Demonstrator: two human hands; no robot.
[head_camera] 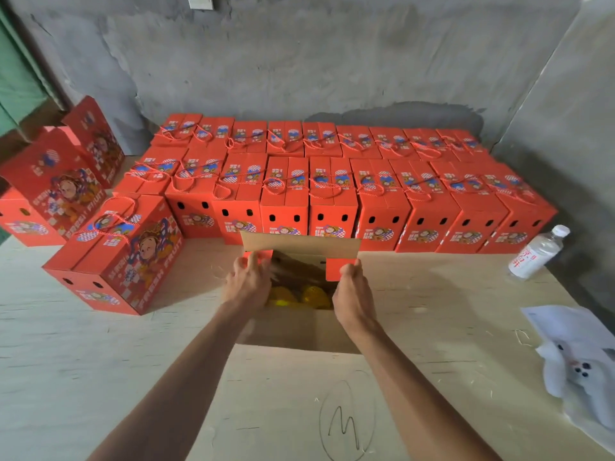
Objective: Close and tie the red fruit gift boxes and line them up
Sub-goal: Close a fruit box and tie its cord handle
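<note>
On a pale plywood bench (100, 344) against grey concrete walls (299, 61), left hand (248, 284) and right hand (352, 294) fingers pinch the open box (299, 331)'s red side flaps.

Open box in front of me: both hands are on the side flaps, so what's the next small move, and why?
Probably fold both small side flaps inward and down. The left hand and right hand each grip a red flap of the open box, the yellow fruit is still exposed, and the long back flap stands upright, ready to close over them.
</note>
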